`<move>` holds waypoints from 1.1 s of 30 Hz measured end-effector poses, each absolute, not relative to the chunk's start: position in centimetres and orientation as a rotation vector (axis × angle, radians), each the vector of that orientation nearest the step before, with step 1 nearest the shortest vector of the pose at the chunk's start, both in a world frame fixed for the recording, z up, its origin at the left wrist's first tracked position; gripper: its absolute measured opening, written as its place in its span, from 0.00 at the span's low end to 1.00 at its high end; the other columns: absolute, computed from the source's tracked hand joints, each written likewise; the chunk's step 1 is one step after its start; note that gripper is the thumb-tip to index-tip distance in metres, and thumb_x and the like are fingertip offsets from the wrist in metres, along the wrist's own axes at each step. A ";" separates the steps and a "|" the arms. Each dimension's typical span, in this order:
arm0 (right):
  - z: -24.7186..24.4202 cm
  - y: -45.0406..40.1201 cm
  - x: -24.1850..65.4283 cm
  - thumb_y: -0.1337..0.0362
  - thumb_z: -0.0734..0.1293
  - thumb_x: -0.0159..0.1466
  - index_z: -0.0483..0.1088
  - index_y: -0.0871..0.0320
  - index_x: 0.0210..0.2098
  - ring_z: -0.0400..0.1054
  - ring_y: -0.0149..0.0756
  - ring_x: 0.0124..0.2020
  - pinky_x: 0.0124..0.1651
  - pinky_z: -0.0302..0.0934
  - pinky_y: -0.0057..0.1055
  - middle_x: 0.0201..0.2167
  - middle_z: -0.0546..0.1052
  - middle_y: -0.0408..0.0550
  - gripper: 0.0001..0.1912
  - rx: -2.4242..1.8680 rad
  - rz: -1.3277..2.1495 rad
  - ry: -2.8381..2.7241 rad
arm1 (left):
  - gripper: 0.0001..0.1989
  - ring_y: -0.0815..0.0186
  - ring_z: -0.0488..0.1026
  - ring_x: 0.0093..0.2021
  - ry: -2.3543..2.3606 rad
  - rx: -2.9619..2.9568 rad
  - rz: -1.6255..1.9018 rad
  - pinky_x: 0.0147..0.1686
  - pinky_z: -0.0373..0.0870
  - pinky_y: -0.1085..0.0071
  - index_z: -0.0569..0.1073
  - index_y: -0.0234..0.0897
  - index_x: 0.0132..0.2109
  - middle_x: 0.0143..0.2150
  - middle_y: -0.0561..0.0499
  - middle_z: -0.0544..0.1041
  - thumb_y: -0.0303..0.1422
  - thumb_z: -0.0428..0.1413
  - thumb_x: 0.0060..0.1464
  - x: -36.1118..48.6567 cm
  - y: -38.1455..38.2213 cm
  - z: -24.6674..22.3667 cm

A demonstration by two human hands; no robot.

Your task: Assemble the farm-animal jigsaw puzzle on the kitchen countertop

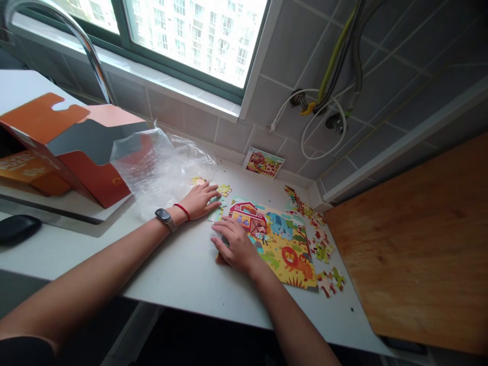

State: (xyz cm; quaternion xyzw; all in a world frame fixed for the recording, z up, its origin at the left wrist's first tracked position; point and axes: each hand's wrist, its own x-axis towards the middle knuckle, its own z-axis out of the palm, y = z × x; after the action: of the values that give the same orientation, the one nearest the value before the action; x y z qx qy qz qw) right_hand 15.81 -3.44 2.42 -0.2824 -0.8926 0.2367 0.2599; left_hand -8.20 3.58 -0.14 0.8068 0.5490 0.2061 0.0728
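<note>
On the white surface, a part-built farmyard jigsaw puzzle slants, long axis running barn to lion. The right hand lies flat on its near edge, the left hand beside loose pieces, fingers extended, gripping nothing.

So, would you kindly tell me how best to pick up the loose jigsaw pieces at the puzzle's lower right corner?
Pinch the loose jigsaw pieces by their outer edge, coming from the right with the right hand: they lie flat on the white countertop, and the assembled puzzle sits on their left.
</note>
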 end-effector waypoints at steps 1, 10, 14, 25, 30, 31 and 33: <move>2.6 -3.4 15.9 0.60 0.66 0.73 0.78 0.56 0.55 0.68 0.45 0.64 0.69 0.61 0.47 0.54 0.81 0.53 0.15 -0.762 0.662 -2.369 | 0.21 0.45 0.67 0.67 1.615 2.419 0.653 0.68 0.62 0.43 0.79 0.40 0.54 0.66 0.40 0.73 0.48 0.51 0.67 -8.3 3.6 0.0; 3.6 -3.1 16.4 0.61 0.65 0.73 0.80 0.54 0.40 0.75 0.41 0.45 0.53 0.68 0.40 0.40 0.83 0.49 0.11 -0.904 0.741 -1.936 | 0.19 0.55 0.82 0.50 1.570 1.501 1.353 0.55 0.76 0.53 0.73 0.37 0.56 0.48 0.40 0.84 0.41 0.49 0.64 -12.5 4.0 3.9; 3.7 -3.3 16.4 0.60 0.64 0.72 0.79 0.54 0.38 0.75 0.42 0.44 0.52 0.68 0.39 0.39 0.83 0.49 0.12 -0.924 0.759 -1.947 | 0.19 0.54 0.83 0.48 1.408 1.129 1.377 0.50 0.77 0.54 0.72 0.37 0.55 0.50 0.37 0.84 0.45 0.52 0.65 -12.8 3.6 5.3; 3.9 -2.9 16.9 0.49 0.61 0.74 0.79 0.55 0.39 0.75 0.41 0.44 0.49 0.68 0.38 0.40 0.82 0.50 0.21 -0.996 0.869 -1.551 | 0.28 0.54 0.82 0.48 1.500 1.273 1.289 0.43 0.77 0.60 0.73 0.36 0.55 0.50 0.36 0.83 0.55 0.51 0.63 -12.5 3.5 5.0; 3.7 -0.9 18.3 0.37 0.56 0.71 0.78 0.57 0.40 0.75 0.39 0.39 0.45 0.68 0.36 0.37 0.81 0.51 0.33 -1.085 0.904 -0.992 | 0.26 0.56 0.80 0.39 1.651 1.820 0.949 0.46 0.76 0.57 0.79 0.38 0.47 0.45 0.41 0.83 0.55 0.52 0.59 -12.2 3.3 3.4; 3.6 -0.6 18.5 0.36 0.56 0.71 0.78 0.57 0.40 0.74 0.38 0.38 0.44 0.67 0.35 0.36 0.81 0.50 0.33 -1.087 0.908 -0.948 | 0.26 0.55 0.80 0.40 1.664 1.943 0.872 0.48 0.75 0.57 0.80 0.39 0.46 0.46 0.41 0.82 0.55 0.51 0.59 -12.1 3.2 3.1; 3.5 -0.3 18.6 0.35 0.56 0.70 0.77 0.57 0.39 0.74 0.38 0.37 0.41 0.67 0.34 0.35 0.81 0.50 0.34 -1.090 0.932 -0.897 | 0.26 0.54 0.79 0.44 1.667 2.115 0.747 0.52 0.73 0.57 0.81 0.39 0.46 0.48 0.40 0.81 0.55 0.51 0.59 -12.0 2.9 2.8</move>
State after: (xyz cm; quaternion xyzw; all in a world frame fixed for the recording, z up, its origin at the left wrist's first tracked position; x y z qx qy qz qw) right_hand 18.63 -0.27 3.45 -0.4824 -0.3969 0.4122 0.6632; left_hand -11.99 2.91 2.84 0.7454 0.5875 0.2633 0.1728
